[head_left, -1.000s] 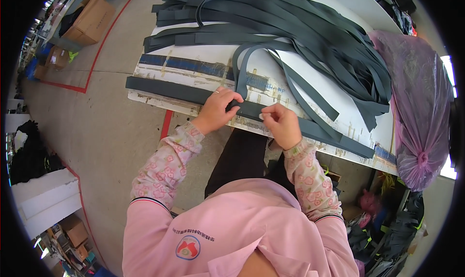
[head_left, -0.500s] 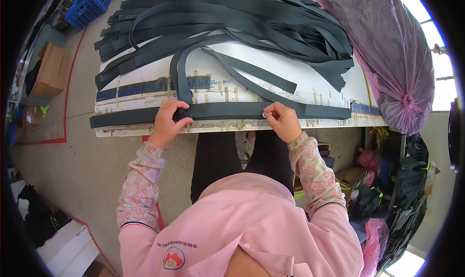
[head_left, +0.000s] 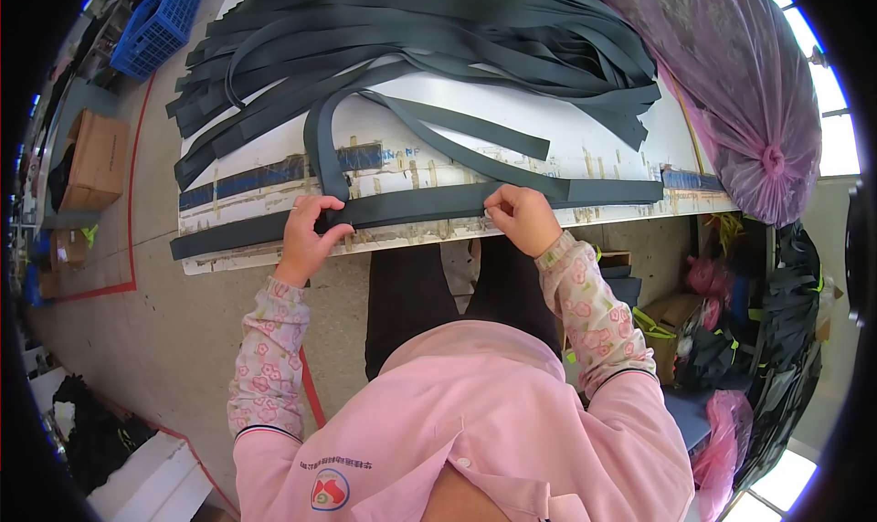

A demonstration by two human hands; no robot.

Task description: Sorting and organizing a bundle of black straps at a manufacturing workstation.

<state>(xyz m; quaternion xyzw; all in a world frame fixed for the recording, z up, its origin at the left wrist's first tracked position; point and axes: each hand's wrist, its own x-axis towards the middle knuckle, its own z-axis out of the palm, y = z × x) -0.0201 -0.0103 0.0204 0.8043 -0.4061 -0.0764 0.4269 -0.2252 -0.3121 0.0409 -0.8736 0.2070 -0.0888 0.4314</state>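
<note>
A long dark grey-green webbing strip lies flat along the near edge of the table. Around its left part, my left hand is curled, the strip passing between thumb and fingers. Just beyond those fingers another strip loops down and bends against the flat one. My right hand is closed in a pinch at the near edge of the flat strip, right of the middle. Its fingertips partly hide what they grip. A loose strip end lies behind the right hand.
A big heap of similar strips covers the far half of the white table. At the right bulges a tied pink plastic bag. A blue crate and a cardboard box stand on the floor at left.
The view has tilted slightly, so the table edge now slopes up to the right. My right hand sits a little further left along the strip; my left hand keeps its place.
</note>
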